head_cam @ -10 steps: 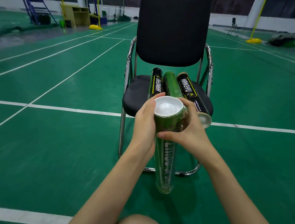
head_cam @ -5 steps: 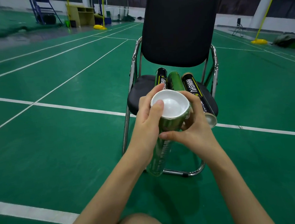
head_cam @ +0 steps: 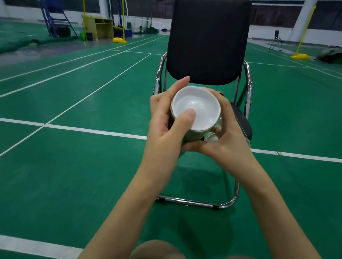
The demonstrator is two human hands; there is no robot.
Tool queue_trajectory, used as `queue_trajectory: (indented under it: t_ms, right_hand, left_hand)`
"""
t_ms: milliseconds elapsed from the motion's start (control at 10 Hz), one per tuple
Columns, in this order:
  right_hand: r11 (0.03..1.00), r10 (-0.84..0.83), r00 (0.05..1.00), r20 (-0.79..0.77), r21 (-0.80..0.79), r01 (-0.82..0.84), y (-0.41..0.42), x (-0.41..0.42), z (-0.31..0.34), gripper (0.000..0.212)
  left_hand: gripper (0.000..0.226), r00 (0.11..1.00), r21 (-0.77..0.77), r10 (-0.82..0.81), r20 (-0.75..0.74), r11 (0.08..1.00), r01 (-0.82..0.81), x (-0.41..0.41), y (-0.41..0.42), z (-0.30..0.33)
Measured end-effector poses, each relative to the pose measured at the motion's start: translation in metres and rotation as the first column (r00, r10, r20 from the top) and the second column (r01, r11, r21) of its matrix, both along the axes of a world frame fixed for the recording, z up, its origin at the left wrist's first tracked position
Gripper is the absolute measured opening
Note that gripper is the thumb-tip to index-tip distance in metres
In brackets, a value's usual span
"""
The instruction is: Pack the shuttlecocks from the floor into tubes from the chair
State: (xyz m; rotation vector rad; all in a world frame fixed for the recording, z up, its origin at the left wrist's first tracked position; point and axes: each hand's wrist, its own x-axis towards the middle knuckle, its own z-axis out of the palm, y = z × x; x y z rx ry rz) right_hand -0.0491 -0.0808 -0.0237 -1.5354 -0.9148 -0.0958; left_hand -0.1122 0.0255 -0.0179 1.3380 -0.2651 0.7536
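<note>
both hands closed on the tube, held end-on toward me. left hand wraps its wall, thumb lying on the white cap; right hand braces the other side and underneath. likely step: cap off. pry at the rim with the thumb, don't squeeze the wall. chair just beyond the grip. no shuttlecocks visible.

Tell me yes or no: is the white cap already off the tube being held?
No, the white cap sits in the end of the tube, with the left hand thumb pressing on its rim.
</note>
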Motion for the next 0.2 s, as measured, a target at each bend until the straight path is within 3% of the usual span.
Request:
queue_trajectory:
  t_ms: [200]
  right_hand:
    - [0.978, 0.191, 0.981, 0.018, 0.087, -0.192, -0.01, -0.022, 0.02, 0.081]
  left_hand:
    - [0.038, 0.994, 0.093, 0.03, 0.109, 0.995, -0.041, -0.017, 0.006, 0.016]
